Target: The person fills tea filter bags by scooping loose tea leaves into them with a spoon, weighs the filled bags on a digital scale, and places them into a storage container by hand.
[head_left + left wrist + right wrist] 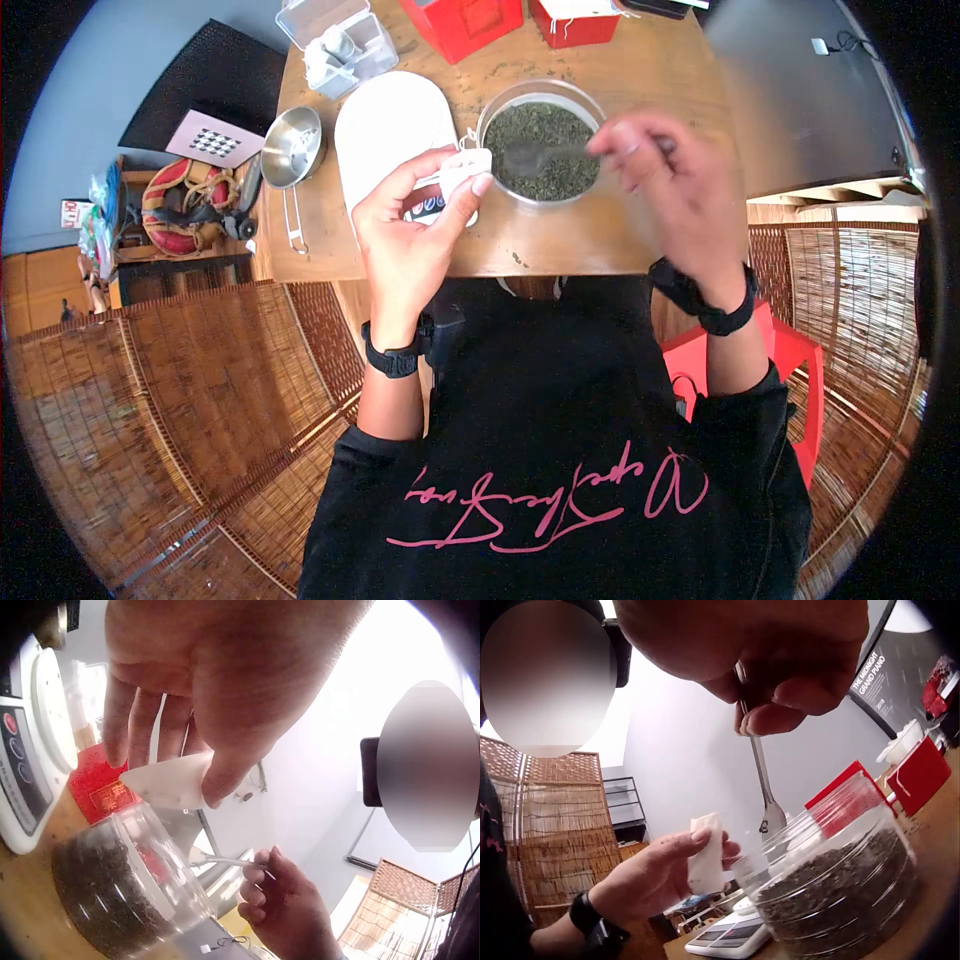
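Note:
My left hand (pixel 402 235) pinches a small white pouch (pixel 466 166), like a drawstring tea bag, between thumb and fingers. It hangs beside the left rim of a clear round jar (pixel 832 904). Dark green dried leaves (pixel 550 178), like loose tea, fill much of that jar. Over the jar's right side, my right hand (pixel 685 190) grips a metal spoon (pixel 759 769) by its handle. In the head view the spoon's lower end is blurred above the leaves. A white kitchen scale (pixel 390 120) lies under and behind my left hand, its buttons partly covered.
Left of the scale sits a steel pan (pixel 283 165) with white bits inside. Farther back are a clear plastic box (pixel 375 55) holding white bundles and two red boxes, one larger (pixel 460 25), one smaller (pixel 575 28). Crumbs dot the wooden table (pixel 620 240). A red chair (pixel 800 380) stands at right.

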